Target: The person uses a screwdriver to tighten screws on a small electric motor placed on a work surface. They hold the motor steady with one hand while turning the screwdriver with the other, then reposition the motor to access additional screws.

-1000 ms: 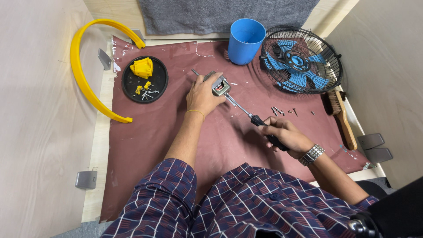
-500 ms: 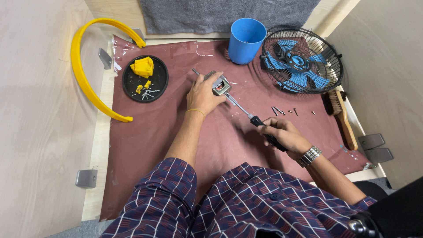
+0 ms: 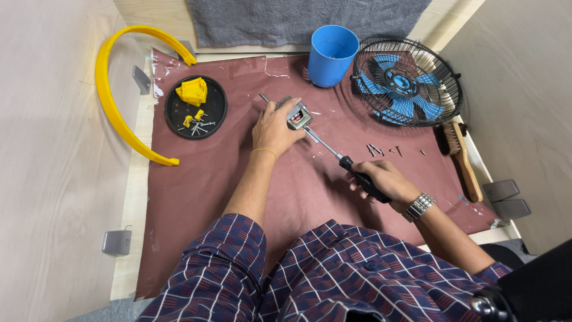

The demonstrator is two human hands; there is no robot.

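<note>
So the bench is a pale wooden tabletop (image 3: pixel 134 197) boxed in by light plywood walls, with a reddish-brown mat (image 3: pixel 202 197) spread over most of it and a grey cloth (image 3: pixel 262 21) along the back edge. Far left there's one curved yellow plastic hoop (image 3: pixel 110 107) lying partly on the mat, then one round black tray (image 3: pixel 179 113) holding a yellow plastic block, a couple of small yellow bits and some screws, too small to count properly.

Middle of the mat: the left hand (image 3: pixel 274 128) is clamped down over a small metal motor block with a shaft (image 3: pixel 297 116), pinning it to the mat. The right hand (image 3: pixel 381 179) is wrapped tight around the black handle of one long screwdriver (image 3: pixel 330 149), its tip at the block.

Behind that sits one blue plastic cup (image 3: pixel 330 56), then one black wire fan cage with blue blades (image 3: pixel 408 80), a handful of loose screws (image 3: pixel 381 150), and one wooden-handled brush (image 3: pixel 462 158) at the right edge.
</note>
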